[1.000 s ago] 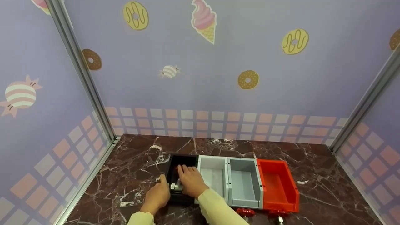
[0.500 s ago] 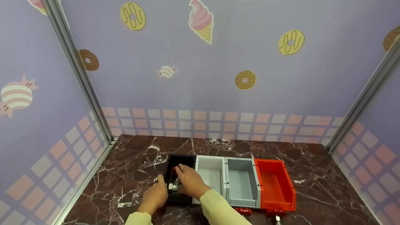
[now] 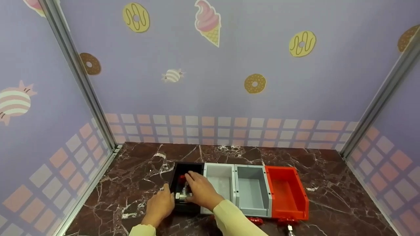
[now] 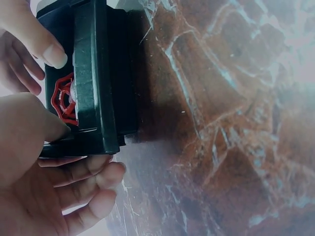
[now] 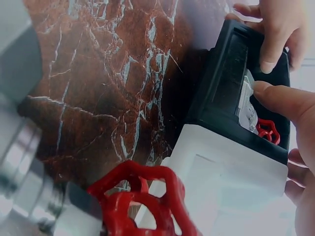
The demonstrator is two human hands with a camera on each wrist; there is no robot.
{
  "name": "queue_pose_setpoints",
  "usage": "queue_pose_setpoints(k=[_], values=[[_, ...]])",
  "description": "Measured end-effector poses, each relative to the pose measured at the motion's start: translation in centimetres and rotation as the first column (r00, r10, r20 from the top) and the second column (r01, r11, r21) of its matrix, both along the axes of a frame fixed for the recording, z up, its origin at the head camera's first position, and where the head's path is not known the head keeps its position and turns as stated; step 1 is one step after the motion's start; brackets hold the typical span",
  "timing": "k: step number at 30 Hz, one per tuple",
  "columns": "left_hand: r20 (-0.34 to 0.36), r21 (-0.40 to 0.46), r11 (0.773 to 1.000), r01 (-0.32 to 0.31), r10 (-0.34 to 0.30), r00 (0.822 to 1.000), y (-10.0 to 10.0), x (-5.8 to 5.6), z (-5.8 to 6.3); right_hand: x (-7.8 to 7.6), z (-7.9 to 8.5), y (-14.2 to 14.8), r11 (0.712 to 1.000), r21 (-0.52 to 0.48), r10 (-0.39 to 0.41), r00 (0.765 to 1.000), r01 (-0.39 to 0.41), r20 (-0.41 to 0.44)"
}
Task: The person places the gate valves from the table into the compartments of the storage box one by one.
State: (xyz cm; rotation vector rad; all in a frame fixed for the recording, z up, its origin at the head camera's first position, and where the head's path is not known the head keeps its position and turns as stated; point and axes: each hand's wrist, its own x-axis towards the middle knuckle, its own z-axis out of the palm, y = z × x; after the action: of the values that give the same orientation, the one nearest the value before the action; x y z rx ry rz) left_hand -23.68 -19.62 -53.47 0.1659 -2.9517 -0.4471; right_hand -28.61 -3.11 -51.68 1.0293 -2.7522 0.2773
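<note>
1. A person in pale sleeves (image 3: pixel 238 219) had both hands at a black bin (image 3: pixel 189 167), low and just left of centre in the head view.
2. The left hand (image 3: pixel 159 204) was holding the bin's wall, its thumb tucked over the inside and its fingers curled along the outside.
3. The right hand (image 3: pixel 201 190) reached over the bin from the right. Its thumb touched the metal part of a valve (image 3: pixel 179 196), while its fingers stretched toward the valve's red wheel (image 3: pixel 181 177). I couldn't tell whether they gripped it, since the hand itself blocked the view.
4. That valve was inside the black bin, its red wheel showing near the left side of the left wrist view.
5. Right of the black bin, side by side, stood a white bin (image 3: pixel 220 183), a grey bin (image 3: pixel 252 191) and a red bin (image 3: pixel 285 190).
6. Along the bottom of the head view, more red wheels (image 3: pixel 255 221) showed just below the row, one with a metal stem (image 3: pixel 290 228).
7. The table (image 3: pixel 137 178) was dark reddish marble with white veins, and the wall (image 3: pixel 288 98) behind it was pale purple, printed with sweets.
</note>
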Motion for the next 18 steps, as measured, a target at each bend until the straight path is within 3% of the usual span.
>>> queue_pose_setpoints(k=[4, 7, 12, 18], values=[[-0.027, -0.015, 1.0, 0.006, -0.006, 1.0, -0.1, 0.0, 0.2, 0.2, 0.3, 0.6, 1.0, -0.018, 0.004, 1.0, -0.004, 0.013], [-0.129, -0.043, 0.999, 0.007, -0.012, 0.992, 0.0, 0.1, 0.2, 0.4, 0.6, 0.9, 1.0, -0.019, -0.001, 1.0, 0.001, 0.009], [-0.309, -0.076, 0.997, -0.012, -0.012, 0.951, 0.3, -0.1, 0.5, 0.6, 0.8, 1.6, 0.999, -0.052, -0.012, 1.0, 0.013, 0.017], [-0.422, -0.077, 0.997, -0.001, -0.032, 0.906, 1.0, -0.3, 0.7, 0.8, 0.7, 2.3, 0.997, -0.078, -0.02, 0.999, 0.024, 0.049]])
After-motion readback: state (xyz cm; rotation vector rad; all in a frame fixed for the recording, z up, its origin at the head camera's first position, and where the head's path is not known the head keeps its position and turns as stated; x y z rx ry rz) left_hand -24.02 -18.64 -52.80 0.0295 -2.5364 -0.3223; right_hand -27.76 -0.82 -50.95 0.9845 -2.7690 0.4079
